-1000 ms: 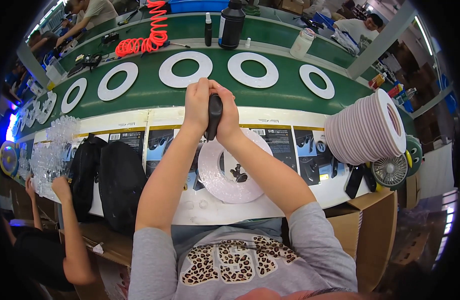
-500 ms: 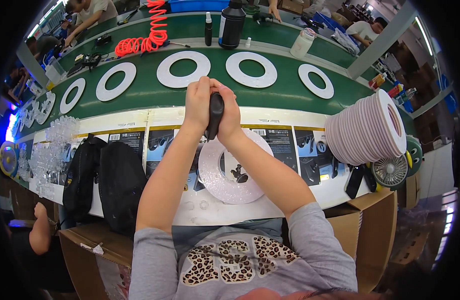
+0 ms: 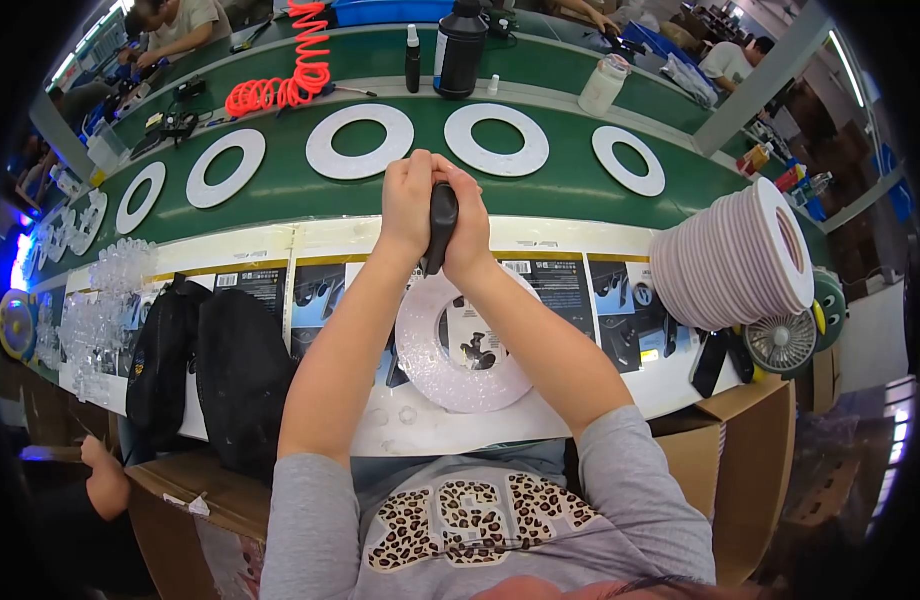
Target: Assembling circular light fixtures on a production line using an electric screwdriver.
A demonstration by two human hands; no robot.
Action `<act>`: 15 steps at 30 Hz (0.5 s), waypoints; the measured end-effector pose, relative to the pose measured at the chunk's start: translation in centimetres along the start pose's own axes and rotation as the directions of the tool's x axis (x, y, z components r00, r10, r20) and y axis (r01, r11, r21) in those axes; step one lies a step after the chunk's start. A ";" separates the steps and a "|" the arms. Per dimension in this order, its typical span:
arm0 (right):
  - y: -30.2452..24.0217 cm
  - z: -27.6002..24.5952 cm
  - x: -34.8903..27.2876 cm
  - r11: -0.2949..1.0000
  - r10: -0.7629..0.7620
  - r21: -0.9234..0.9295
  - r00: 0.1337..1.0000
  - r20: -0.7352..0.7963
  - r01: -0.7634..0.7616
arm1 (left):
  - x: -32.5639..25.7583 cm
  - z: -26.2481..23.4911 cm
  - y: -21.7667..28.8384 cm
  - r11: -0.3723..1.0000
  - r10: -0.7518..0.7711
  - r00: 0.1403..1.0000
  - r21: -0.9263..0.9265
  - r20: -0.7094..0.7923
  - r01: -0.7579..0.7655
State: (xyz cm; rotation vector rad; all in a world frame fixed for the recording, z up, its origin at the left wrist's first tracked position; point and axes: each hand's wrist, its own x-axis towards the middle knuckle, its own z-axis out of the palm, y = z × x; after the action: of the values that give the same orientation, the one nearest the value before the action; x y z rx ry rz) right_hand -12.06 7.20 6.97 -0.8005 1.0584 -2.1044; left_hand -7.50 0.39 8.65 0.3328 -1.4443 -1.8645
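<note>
My left hand and my right hand are clasped together with fingers wrapped, arms stretched forward over the bench. Between the palms is a smooth black object like a curved tool handle; its far end is hidden by my fingers, so I cannot tell its exact kind. Below my wrists a white glittery flat ring lies on printed sheets, partly covered by my right forearm. Through its hole a dark printed picture shows. Beyond my hands, several similar white rings lie in a row on the green belt.
On the right stands a tilted stack of white rings beside a small fan. Black fabric pouches and clear plastic pieces lie left. Behind the belt are a black bottle, a white jar and a red coiled hose.
My clasped hands and the black object have shifted slightly right. The bottle and belt rings appear a little further left in the picture. The grip looks the same.
</note>
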 end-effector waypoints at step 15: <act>-0.5 0.7 0.3 0.994 -0.111 0.012 0.994 -0.022 0.111 | 0.2 -0.1 -0.1 0.999 0.047 0.999 0.021 0.013 -0.047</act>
State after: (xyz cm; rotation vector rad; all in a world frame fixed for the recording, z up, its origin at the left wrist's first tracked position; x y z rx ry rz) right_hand -11.83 6.87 7.85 -0.8500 1.0316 -2.2153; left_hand -7.65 0.21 8.55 0.2956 -1.4694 -1.8181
